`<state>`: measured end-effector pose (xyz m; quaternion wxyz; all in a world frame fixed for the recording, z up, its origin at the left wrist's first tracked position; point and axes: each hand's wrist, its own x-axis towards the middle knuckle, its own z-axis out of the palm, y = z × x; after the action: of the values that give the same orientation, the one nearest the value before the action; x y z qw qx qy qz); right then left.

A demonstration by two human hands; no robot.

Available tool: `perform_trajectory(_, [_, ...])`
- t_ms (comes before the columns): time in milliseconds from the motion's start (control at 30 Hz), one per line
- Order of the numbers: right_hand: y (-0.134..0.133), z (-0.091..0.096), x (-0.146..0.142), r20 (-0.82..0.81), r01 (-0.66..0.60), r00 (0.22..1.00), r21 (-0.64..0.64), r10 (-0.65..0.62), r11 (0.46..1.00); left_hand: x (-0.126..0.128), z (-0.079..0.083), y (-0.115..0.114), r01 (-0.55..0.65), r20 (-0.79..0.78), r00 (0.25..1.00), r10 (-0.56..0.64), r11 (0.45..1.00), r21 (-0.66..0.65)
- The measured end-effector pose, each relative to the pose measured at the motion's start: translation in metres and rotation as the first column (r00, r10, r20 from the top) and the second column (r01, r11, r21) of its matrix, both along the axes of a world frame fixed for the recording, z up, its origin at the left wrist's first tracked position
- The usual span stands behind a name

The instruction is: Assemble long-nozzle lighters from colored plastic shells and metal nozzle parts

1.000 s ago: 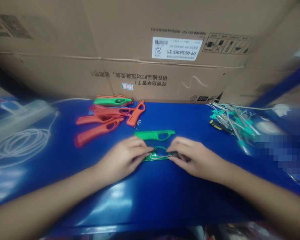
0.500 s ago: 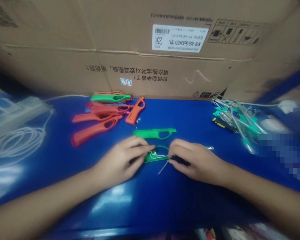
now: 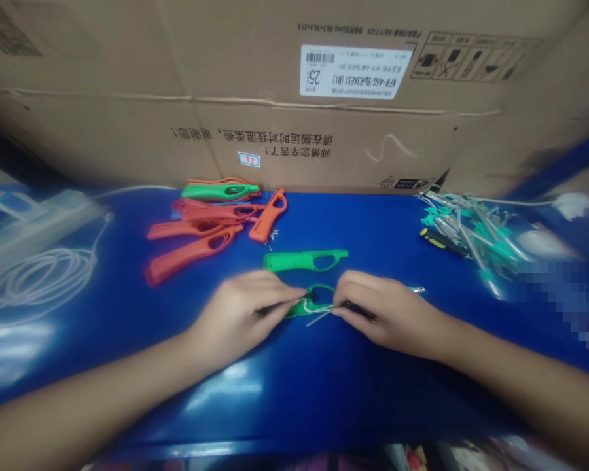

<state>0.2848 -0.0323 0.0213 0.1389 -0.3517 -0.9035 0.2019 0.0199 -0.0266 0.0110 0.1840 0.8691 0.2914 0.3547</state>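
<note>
A green plastic handle shell (image 3: 313, 302) lies on the blue table (image 3: 294, 386) between my hands, with thin white wires inside it. My left hand (image 3: 240, 314) is closed on the shell's left end. My right hand (image 3: 380, 307) pinches a dark, thin part with a metal tip (image 3: 417, 289) against the shell's right end. A thin white wire (image 3: 319, 318) sticks out below the shell. Just behind lies a second green shell half (image 3: 305, 260), untouched.
A pile of orange handle shells (image 3: 201, 232) with one green one (image 3: 220, 191) sits at the back left. Teal and metal parts (image 3: 471, 232) lie at the right. A coiled white cable (image 3: 34, 281) is at the left. A large cardboard box (image 3: 294, 98) walls the back.
The loose white wire that hung down below the shell has been drawn up closer to it. Both hands stay on the green shell, barely shifted.
</note>
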Motion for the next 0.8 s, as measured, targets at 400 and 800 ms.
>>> perform_trajectory(400, [0.002,0.000,0.000,-0.021,0.011,1.000,-0.013,-0.011,1.000,-0.005,0.002,-0.006,0.021,-0.294,0.955,0.035,0.983,0.185])
perform_trajectory(800, [0.001,-0.001,0.001,-0.004,0.018,1.000,-0.007,-0.018,1.000,-0.001,0.008,-0.030,-0.026,-0.507,0.851,0.137,0.975,0.220])
